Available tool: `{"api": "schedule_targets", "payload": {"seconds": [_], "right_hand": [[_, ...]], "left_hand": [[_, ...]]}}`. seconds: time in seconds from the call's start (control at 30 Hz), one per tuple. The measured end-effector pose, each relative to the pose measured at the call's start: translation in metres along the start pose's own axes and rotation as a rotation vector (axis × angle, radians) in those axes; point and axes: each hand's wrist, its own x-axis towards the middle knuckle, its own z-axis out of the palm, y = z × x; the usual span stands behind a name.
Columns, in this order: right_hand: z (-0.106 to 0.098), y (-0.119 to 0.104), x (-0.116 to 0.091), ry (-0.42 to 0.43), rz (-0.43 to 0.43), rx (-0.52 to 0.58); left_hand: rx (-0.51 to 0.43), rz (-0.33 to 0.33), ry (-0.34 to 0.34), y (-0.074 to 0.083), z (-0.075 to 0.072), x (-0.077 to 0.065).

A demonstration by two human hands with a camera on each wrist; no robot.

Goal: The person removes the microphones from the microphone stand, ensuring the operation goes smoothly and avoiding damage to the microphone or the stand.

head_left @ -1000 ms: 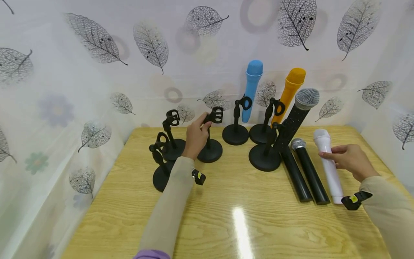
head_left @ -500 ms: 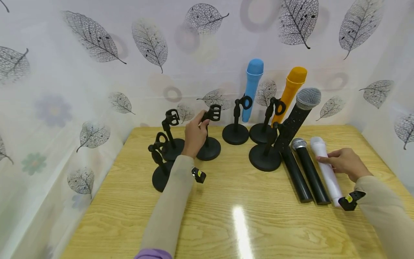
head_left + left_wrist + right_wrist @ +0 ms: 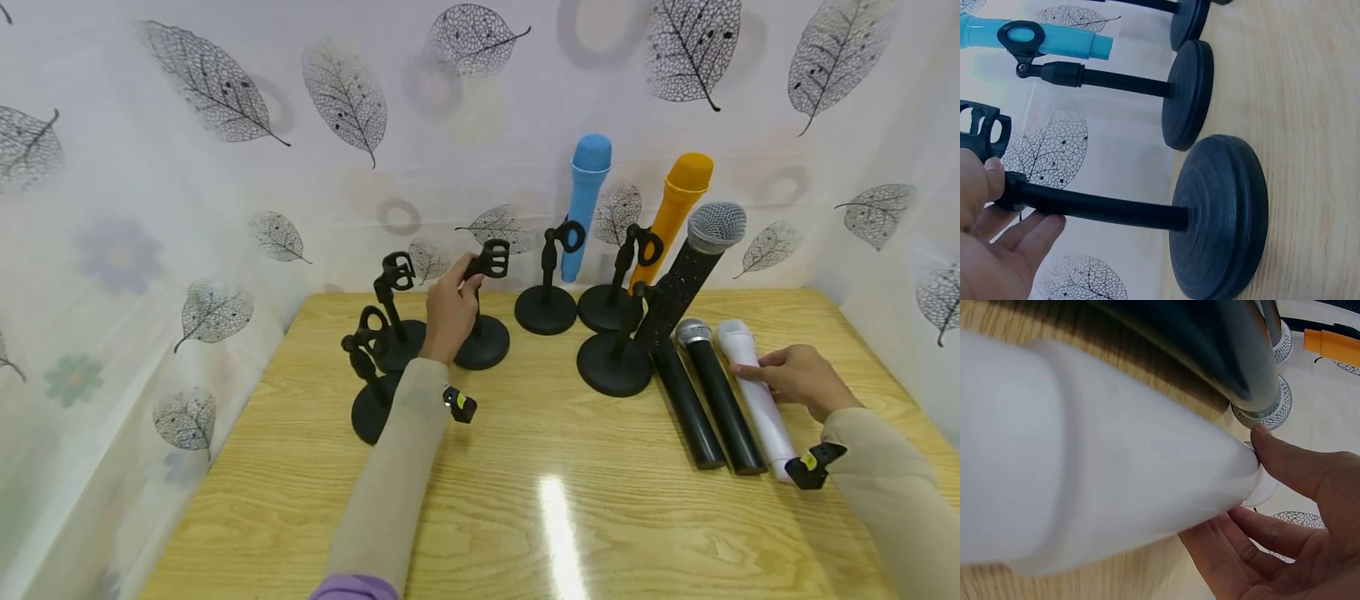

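My left hand [image 3: 452,318] grips the upper part of a black microphone stand [image 3: 1116,209], just under its clip [image 3: 492,259]. The stand's round base [image 3: 1219,219] is on the table. At the right, my right hand [image 3: 806,379] pinches a white microphone [image 3: 761,404] between thumb and fingers; it lies along the table with its head away from me. Close on its left lies a black microphone with a silver head [image 3: 720,400], and beside that another black microphone [image 3: 690,408], whose upper end is hidden.
Two more stands [image 3: 401,333] [image 3: 372,408] are left of my left hand. Blue [image 3: 585,200], orange [image 3: 675,212] and speckled black [image 3: 690,267] microphones tilt in stands farther right. A leaf-patterned cloth [image 3: 337,192] hangs behind the wooden table [image 3: 487,492].
My right hand has shifted slightly left and nearer with the white microphone, which now lies closer to the black one. The left hand keeps its grip on the stand, nearly still.
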Motion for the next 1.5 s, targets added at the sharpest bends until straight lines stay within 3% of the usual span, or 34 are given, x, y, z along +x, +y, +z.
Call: {"api": "schedule_targets", "payload": {"seconds": [0.27, 0.47, 0.6, 0.87, 1.17, 1.37, 1.5], "right_hand": [[-0.001, -0.001, -0.002, -0.014, 0.000, 0.000], [-0.004, -0.005, -0.005, 0.011, -0.011, 0.013], [-0.007, -0.006, -0.008, 0.018, -0.046, 0.003], [-0.017, -0.008, -0.017, 0.107, -0.082, 0.003], [-0.009, -0.026, -0.035, 0.227, -0.174, -0.011], [0.006, -0.045, -0.053, 0.283, -0.246, -0.048], [0.018, -0.058, -0.065, 0.310, -0.288, -0.041]], "left_hand": [[0.022, -0.057, -0.006, 0.001, -0.005, -0.014], [0.159, -0.077, -0.003, -0.001, -0.005, -0.028], [0.197, -0.082, -0.010, -0.005, -0.003, -0.039], [0.139, 0.081, -0.143, -0.015, 0.010, -0.055], [0.082, 0.060, -0.274, -0.002, 0.031, -0.052], [0.019, 0.003, -0.348, 0.007, 0.048, -0.038], [0.035, -0.010, -0.366, 0.012, 0.059, -0.026]]}}
